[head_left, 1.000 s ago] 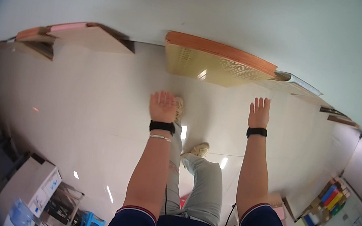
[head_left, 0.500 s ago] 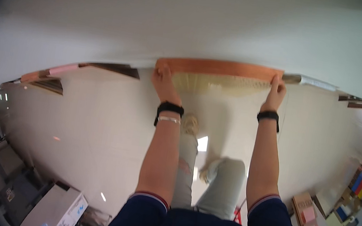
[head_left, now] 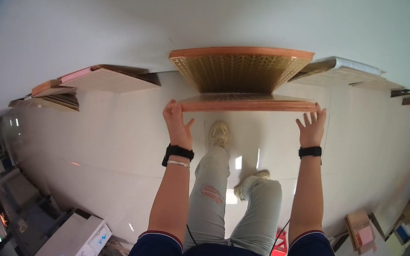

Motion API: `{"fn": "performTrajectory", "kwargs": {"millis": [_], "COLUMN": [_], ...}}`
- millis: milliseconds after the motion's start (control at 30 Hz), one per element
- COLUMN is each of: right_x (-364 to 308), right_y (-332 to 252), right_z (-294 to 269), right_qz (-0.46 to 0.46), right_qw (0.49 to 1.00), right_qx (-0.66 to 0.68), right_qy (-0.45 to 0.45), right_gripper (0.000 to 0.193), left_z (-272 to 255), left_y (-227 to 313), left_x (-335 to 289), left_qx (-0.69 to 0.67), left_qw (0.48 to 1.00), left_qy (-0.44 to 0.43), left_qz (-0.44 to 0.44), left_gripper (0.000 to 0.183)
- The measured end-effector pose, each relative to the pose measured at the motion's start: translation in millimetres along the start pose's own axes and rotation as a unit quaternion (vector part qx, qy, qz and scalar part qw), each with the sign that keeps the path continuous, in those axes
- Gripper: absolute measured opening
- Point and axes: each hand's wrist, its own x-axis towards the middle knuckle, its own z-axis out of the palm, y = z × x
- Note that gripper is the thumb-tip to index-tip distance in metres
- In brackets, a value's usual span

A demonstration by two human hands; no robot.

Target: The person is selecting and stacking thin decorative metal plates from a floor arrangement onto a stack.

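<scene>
A flat orange-edged panel (head_left: 250, 105) is between my two hands, its long edge toward me and tilted away from the wall. My left hand (head_left: 178, 124) grips its left corner, with the thumb spread apart. At the right corner, my right hand (head_left: 313, 129) has its upper fingers on the panel's end while the other fingers are spread. Just beyond, a second orange-edged panel (head_left: 243, 70) with a gold patterned face leans against the white wall (head_left: 223, 9). The bottoms of both panels are close together; whether they touch cannot be made out.
More flat panels lean along the wall at left (head_left: 111, 79) and right (head_left: 340, 71). My shoes (head_left: 220, 134) stand on the glossy pale floor (head_left: 119, 136). A white cabinet (head_left: 74, 241) is at lower left, a red stool (head_left: 279, 245) behind me, and boxes (head_left: 359, 230) at lower right.
The panel's top edge has come away from the wall toward me, hands with it. The gold-faced panel behind is now exposed. My right hand's fingers have spread.
</scene>
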Motion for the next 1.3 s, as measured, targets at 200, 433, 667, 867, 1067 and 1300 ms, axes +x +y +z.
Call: {"fn": "performTrajectory", "kwargs": {"millis": [200, 433, 667, 867, 1067, 1300], "right_x": [6, 25, 20, 3, -37, -130], "right_y": [4, 44, 98, 119, 128, 165], "right_z": [-64, -122, -140, -155, -204, -343], "right_qz": [0.189, 0.348, 0.177, 0.049, 0.09, 0.17], "right_qw": [0.979, 0.901, 0.71, 0.697, 0.718, 0.766], "right_qx": [0.051, -0.217, -0.665, -0.703, -0.68, -0.616], "right_qy": [-0.064, -0.141, -0.151, -0.13, -0.12, -0.066], "right_gripper": [0.069, 0.054, 0.063, 0.057, 0.051, 0.048], "left_z": [-52, -145, -136, -173, -156, -80], "left_y": [-3, -61, -72, -121, -110, -129], "left_x": [-26, -29, -37, -28, -36, -96], "left_qx": [-0.214, -0.072, 0.297, 0.547, 0.621, 0.704], "left_qw": [0.962, 0.919, 0.874, 0.802, 0.753, 0.677], "left_qy": [-0.031, -0.052, 0.001, 0.017, -0.007, -0.132], "left_qz": [-0.169, -0.384, -0.384, -0.238, -0.217, -0.173], "left_gripper": [0.061, 0.042, 0.048, 0.058, 0.065, 0.065]}}
